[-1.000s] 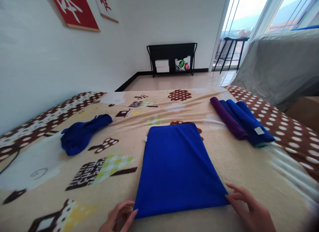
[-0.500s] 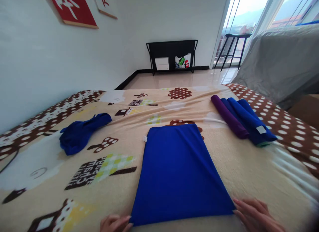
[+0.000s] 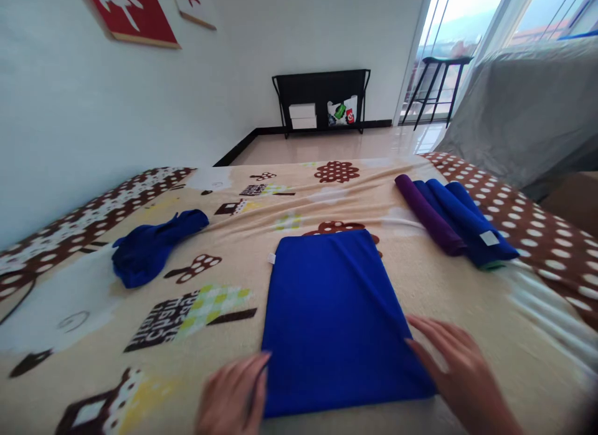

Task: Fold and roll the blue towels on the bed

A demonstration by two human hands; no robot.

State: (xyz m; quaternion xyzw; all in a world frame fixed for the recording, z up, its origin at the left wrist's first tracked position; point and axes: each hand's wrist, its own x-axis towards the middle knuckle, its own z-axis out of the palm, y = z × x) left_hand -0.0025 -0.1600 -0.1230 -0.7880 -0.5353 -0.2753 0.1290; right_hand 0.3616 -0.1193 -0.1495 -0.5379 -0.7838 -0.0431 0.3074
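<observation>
1. Spread flat at mid-view on the patterned blanket (image 3: 467, 298): a blue cloth (image 3: 334, 310), with a white tag (image 3: 271, 258) near its far left corner.
2. At its near left edge: left hand (image 3: 233, 394), blurred, so no telling whether with fingers apart or clamped on fabric.
3. At its right edge: right hand (image 3: 460, 366), with thumb and fingers apart.
4. Farther left: crumpled dark-blue cloth (image 3: 149, 251).
5. Farther right, side by side: purple roll (image 3: 427, 214) and blue rolls (image 3: 476, 220).

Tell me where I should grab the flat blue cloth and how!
I'd pinch the blue cloth at its two near corners, coming from the near side, because it lies flat with thin edges, and the left hand and right hand are close to those corners.
</observation>
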